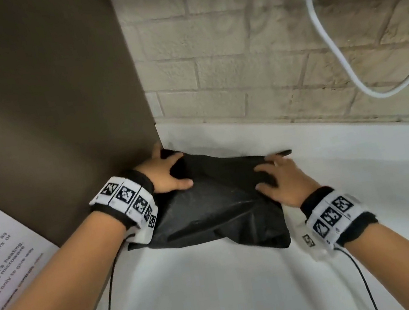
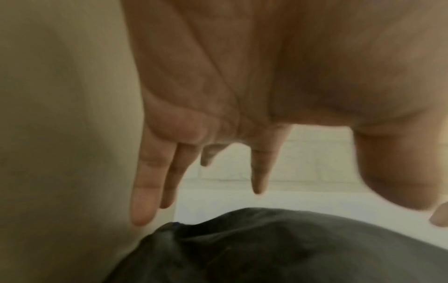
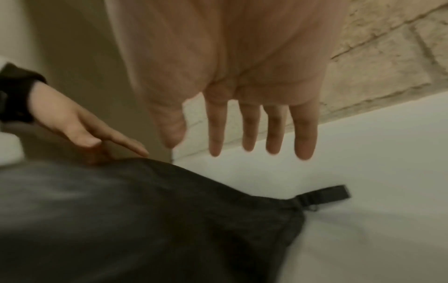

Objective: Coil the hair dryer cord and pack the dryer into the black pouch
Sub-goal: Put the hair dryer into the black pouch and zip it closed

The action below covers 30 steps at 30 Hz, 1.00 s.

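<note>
The black pouch (image 1: 214,204) lies bulging on the white counter (image 1: 219,286), pushed into the corner by the brown panel. My left hand (image 1: 166,173) sits over its far left end with fingers straight and spread. My right hand (image 1: 279,177) is over its right end, fingers straight. In the wrist views both hands hover just above the fabric: the left hand (image 2: 206,181) over the black pouch (image 2: 278,249), and the right hand (image 3: 242,137) over the black pouch (image 3: 145,220). A short black strap (image 3: 324,195) sticks out at the pouch's right corner. The dryer and its cord are hidden from view.
A brown appliance side (image 1: 42,100) rises at the left, with a printed notice (image 1: 2,256) on its front. A tan brick wall (image 1: 262,52) backs the counter. A white cable (image 1: 326,36) hangs down the wall at the upper right.
</note>
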Tool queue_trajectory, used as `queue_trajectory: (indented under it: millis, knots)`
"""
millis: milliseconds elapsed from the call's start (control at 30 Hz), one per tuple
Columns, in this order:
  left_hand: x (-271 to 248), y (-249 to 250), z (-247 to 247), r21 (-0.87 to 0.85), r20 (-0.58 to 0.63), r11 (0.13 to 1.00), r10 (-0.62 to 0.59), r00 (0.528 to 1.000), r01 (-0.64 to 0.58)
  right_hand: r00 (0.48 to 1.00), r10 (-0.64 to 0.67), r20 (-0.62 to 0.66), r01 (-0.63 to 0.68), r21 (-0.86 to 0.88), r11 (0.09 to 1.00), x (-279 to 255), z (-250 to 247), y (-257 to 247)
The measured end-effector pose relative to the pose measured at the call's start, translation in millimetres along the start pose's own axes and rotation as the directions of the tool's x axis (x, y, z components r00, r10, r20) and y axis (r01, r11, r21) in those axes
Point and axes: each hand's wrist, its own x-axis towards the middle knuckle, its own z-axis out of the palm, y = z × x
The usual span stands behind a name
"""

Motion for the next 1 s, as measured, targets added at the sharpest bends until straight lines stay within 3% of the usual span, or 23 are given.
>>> queue_trajectory:
  millis: [100,167,333,667,1000]
  knots:
    - [-12.0,8.1,21.9,0.029,0.153,0.997,0.062,0.986,-0.067,0.950,-0.073,0.304,0.057,0.062,0.996,-20.1,20.3,-9.2]
    - [-9.8,6.1,35.8,0.059,0.151,0.996,0.056,0.987,-0.066,0.918,-0.049,0.394,0.041,0.030,0.999,-23.5,32.0,-9.9]
    - [4.1,-3.7,40.8,-0.005,0.053,0.999,0.048,0.997,-0.048,0.931,-0.006,0.364,-0.002,0.022,1.000,-14.4,39.9,-22.0]
    - [27.3,-20.5,35.8,-0.084,-0.024,0.996,0.031,0.999,-0.033,0.955,0.044,0.292,-0.039,-0.023,0.999,13.5,43.2,-35.5]
    - [-4.6,-5.3,48.8,-0.054,-0.087,0.998,-0.022,0.996,0.017,0.971,0.087,0.222,-0.082,-0.029,0.996,-31.7,25.2,-36.2]
